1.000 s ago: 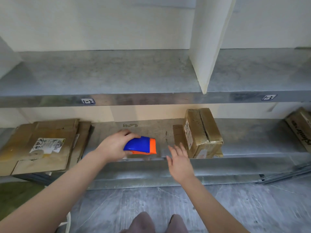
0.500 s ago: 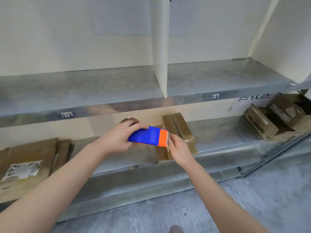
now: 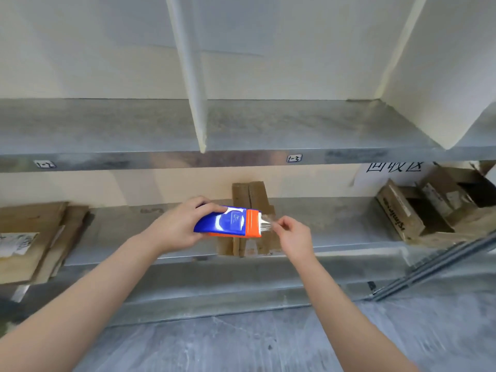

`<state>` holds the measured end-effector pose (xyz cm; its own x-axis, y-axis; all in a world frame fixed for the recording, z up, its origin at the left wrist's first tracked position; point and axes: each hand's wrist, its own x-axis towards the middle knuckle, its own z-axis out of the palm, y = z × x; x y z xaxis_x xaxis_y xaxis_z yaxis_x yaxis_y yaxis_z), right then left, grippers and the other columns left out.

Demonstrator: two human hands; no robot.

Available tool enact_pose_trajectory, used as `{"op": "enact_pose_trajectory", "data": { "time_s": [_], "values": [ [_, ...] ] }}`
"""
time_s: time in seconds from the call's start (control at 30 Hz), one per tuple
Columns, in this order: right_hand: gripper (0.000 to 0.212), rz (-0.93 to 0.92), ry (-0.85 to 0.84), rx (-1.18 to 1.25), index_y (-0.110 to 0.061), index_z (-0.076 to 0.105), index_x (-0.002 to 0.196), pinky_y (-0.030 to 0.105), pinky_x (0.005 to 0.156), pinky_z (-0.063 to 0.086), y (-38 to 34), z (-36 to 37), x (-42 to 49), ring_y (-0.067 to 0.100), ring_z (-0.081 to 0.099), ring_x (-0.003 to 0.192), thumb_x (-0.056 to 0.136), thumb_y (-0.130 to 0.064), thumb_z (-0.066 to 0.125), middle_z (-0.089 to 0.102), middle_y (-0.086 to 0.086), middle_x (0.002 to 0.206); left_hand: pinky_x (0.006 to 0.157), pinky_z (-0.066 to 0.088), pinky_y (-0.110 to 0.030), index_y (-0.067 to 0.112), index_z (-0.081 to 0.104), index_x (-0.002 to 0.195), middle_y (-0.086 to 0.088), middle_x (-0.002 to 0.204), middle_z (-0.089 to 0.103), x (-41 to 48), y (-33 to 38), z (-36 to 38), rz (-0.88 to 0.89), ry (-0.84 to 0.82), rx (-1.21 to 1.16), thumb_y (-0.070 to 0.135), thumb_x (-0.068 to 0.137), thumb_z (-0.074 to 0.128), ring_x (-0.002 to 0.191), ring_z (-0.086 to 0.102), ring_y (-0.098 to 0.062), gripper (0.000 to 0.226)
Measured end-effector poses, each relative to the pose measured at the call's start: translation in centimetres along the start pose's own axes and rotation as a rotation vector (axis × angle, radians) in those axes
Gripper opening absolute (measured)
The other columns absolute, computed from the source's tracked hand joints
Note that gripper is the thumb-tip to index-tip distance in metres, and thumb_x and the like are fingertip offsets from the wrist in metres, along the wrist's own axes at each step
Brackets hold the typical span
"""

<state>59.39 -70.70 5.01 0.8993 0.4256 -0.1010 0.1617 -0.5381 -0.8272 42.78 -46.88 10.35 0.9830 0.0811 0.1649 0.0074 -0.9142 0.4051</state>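
Metal shelf (image 3: 335,232) behind: tape dispenser (image 3: 230,222) gripped in left hand (image 3: 174,226), tape end (image 3: 266,225) pinched in right hand (image 3: 292,234)

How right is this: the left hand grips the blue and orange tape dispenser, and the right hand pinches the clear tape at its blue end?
One detail is wrong. The head view shows the right hand pinching the clear tape at the orange end, not the blue end. The left hand does grip the blue and orange tape dispenser.

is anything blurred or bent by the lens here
Head view: the clear strip at the right hand is motion-smeared, the blue dispenser in the left hand reads sharper; the wide lens slants the white divider; glare streaks the upper shelf edge.
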Motion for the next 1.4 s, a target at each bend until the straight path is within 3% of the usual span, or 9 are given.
{"op": "enact_pose_trajectory", "data": {
  "time_s": [0.33, 0.6, 0.77, 0.93, 1.0, 1.13, 1.2, 1.3, 1.4],
  "values": [
    [0.021, 0.083, -0.17, -0.166, -0.021, 0.066, 0.07, 0.028, 0.069, 0.036, 3.4, -3.0, 4.7, 0.019, 0.056, 0.084, 0.089, -0.028, 0.062, 0.067, -0.002, 0.083, 0.1, 0.037, -0.025, 0.075, 0.032, 0.113, 0.014, 0.124, 0.048, -3.0, -2.6, -0.1, -0.309, -0.046, 0.048, 0.03, 0.076, 0.08, 0.116, 0.046, -0.007, 0.076],
    [0.023, 0.184, -0.289, -0.144, -0.023, 0.068, 0.07, 0.021, 0.06, 0.04, 4.4, -1.3, 6.4, 0.01, 0.055, 0.065, 0.091, -0.027, 0.061, 0.067, -0.012, 0.076, 0.1, 0.029, -0.021, 0.066, 0.032, 0.112, 0.005, 0.136, 0.044, -1.6, -3.7, 1.0, -0.392, -0.153, 0.089, 0.03, 0.081, 0.075, 0.13, 0.038, -0.014, 0.064],
    [0.02, 0.257, -0.337, 0.005, -0.031, 0.063, 0.074, 0.04, 0.087, 0.055, 4.7, 0.8, 6.3, 0.018, 0.063, 0.096, 0.094, -0.027, 0.058, 0.071, -0.007, 0.088, 0.097, 0.036, -0.025, 0.066, 0.034, 0.112, 0.008, 0.129, 0.049, -0.7, -4.4, 1.2, -0.394, -0.157, 0.07, 0.029, 0.08, 0.076, 0.117, 0.044, -0.011, 0.064],
    [0.018, 0.368, -0.308, 0.138, -0.019, 0.057, 0.104, 0.036, 0.075, 0.06, 4.4, 2.5, 5.8, 0.021, 0.059, 0.098, 0.094, -0.033, 0.06, 0.06, 0.005, 0.109, 0.093, 0.04, -0.026, 0.057, 0.04, 0.128, 0.011, 0.124, 0.049, -0.2, -4.8, 0.8, -0.398, -0.164, 0.079, 0.03, 0.079, 0.076, 0.11, 0.047, -0.009, 0.066],
    [0.037, 0.323, -0.252, 0.053, -0.017, 0.049, 0.116, 0.033, 0.074, 0.055, 4.4, 2.5, 5.4, 0.018, 0.059, 0.091, 0.09, -0.038, 0.065, 0.057, 0.002, 0.108, 0.092, 0.042, -0.028, 0.048, 0.046, 0.134, 0.011, 0.123, 0.05, -0.1, -5.1, 0.6, -0.401, -0.17, 0.089, 0.03, 0.079, 0.076, 0.111, 0.049, -0.012, 0.065],
    [0.044, 0.017, -0.138, 0.058, -0.023, 0.047, 0.133, 0.027, 0.092, 0.047, 4.5, 2.6, 3.8, 0.016, 0.063, 0.106, 0.092, -0.016, 0.06, 0.064, 0.0, 0.119, 0.093, 0.043, -0.029, 0.043, 0.046, 0.136, 0.011, 0.125, 0.051, 0.5, -4.8, 0.9, -0.37, -0.169, 0.092, 0.031, 0.079, 0.076, 0.113, 0.05, -0.013, 0.065],
    [0.048, -0.108, -0.167, 0.083, -0.03, 0.045, 0.14, 0.021, 0.092, 0.044, 3.8, 2.8, 3.2, 0.009, 0.059, 0.102, 0.095, -0.021, 0.057, 0.062, -0.006, 0.123, 0.093, 0.044, -0.031, 0.045, 0.045, 0.136, 0.012, 0.125, 0.051, 0.7, -4.8, 1.3, -0.356, -0.169, 0.085, 0.033, 0.079, 0.076, 0.113, 0.05, -0.013, 0.066],
    [0.051, -0.137, -0.143, 0.032, -0.036, 0.046, 0.142, 0.023, 0.103, 0.041, 3.0, 3.5, 4.0, 0.012, 0.053, 0.125, 0.093, -0.04, 0.06, 0.053, -0.005, 0.142, 0.093, 0.045, -0.032, 0.046, 0.044, 0.136, 0.012, 0.123, 0.05, 0.9, -4.8, 1.5, -0.349, -0.166, 0.065, 0.034, 0.078, 0.076, 0.112, 0.051, -0.014, 0.067],
    [0.052, -0.078, -0.119, -0.032, -0.039, 0.051, 0.137, 0.021, 0.102, 0.043, 3.0, 4.2, 5.0, 0.015, 0.057, 0.123, 0.088, -0.042, 0.067, 0.051, -0.001, 0.145, 0.093, 0.042, -0.029, 0.042, 0.045, 0.137, 0.008, 0.126, 0.05, 1.0, -4.6, 1.8, -0.345, -0.155, 0.064, 0.033, 0.079, 0.076, 0.114, 0.05, -0.014, 0.067]
  ]
}}
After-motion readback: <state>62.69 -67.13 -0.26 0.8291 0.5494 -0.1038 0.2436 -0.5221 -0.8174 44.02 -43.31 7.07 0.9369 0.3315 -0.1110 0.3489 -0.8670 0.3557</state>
